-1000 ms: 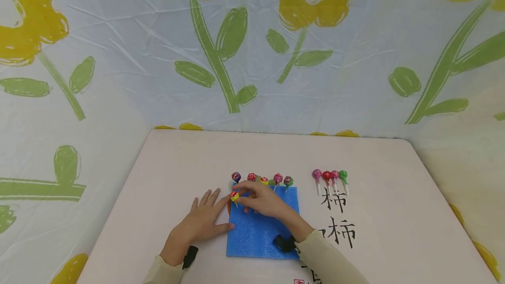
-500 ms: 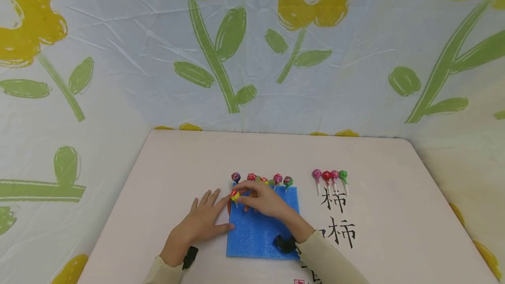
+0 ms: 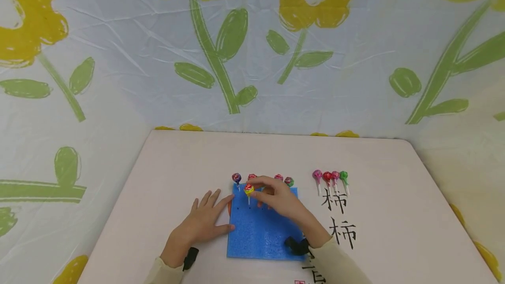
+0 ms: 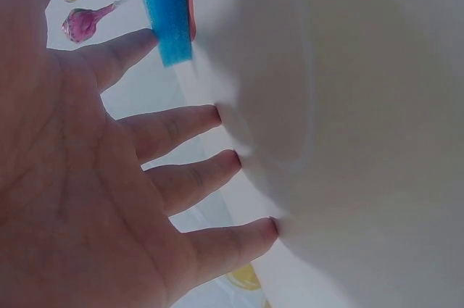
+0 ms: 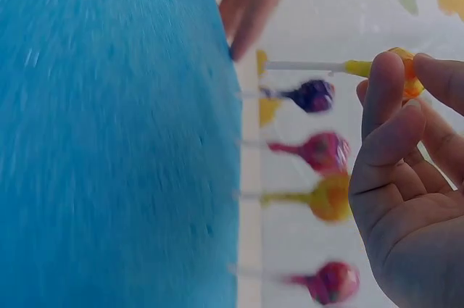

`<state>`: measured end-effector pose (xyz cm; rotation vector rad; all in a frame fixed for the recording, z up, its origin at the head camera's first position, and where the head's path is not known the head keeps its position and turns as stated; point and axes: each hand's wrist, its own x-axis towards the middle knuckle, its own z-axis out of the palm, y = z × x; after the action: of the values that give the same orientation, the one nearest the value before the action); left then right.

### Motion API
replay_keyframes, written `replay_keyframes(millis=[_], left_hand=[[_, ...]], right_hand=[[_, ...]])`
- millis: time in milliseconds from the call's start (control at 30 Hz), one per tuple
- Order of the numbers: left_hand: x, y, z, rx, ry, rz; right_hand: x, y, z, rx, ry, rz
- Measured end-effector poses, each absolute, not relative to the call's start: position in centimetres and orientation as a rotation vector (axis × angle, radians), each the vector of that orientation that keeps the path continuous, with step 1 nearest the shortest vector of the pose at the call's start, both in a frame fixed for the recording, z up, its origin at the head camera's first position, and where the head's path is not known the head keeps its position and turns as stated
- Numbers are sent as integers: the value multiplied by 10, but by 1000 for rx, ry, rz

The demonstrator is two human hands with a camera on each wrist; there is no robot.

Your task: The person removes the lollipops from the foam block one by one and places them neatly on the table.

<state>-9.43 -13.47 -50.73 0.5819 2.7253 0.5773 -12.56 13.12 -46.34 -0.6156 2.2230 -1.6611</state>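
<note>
Yellow lollipop (image 3: 249, 189) pinched over blue foam board (image 3: 248, 240), stick free

Held lollipop reads upright from the head view, stick down, near a small hole (image 3: 250, 208) in the board. Right hand (image 3: 280, 198): thumb and fingers pinch the candy head, stick bare below. Good grip, I'd say; the whole stick is usable.

Step in hand looks like seating that stick. I'd center the tip on one hole, keep the stick square to the board, then press slowly along its axis. A slanted push could bend the stick or widen the hole. I'd watch knuckle clearance to the far row.

Left hand (image 3: 207, 220): fingers spread, gripping nothing, index at the board's left edge. I'd use it as the brace.

Far row, standing in the board: purple lollipop (image 3: 236, 177), red lollipop (image 3: 251, 177), pink lollipop (image 3: 279, 177), green lollipop (image 3: 289, 181). Four loose lollipops (image 3: 327, 176) lie on the desk (image 3: 189, 152), right of the board.

View check: head makes the tip look almost on the hole; right wrist shows a gap. Right wrist also gives me a second yellow lollipop (image 5: 330, 197) standing in the row, hidden from head by the hand. Left wrist confirms index fingertip on the board edge, other three on the desk.
</note>
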Motion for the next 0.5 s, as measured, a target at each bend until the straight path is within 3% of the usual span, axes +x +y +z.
replay_keyframes(millis=[500], left_hand=[[-92,-133,-502,571,2715,589]], right_hand=[[-119,218,-451,-394,2463,-1754]])
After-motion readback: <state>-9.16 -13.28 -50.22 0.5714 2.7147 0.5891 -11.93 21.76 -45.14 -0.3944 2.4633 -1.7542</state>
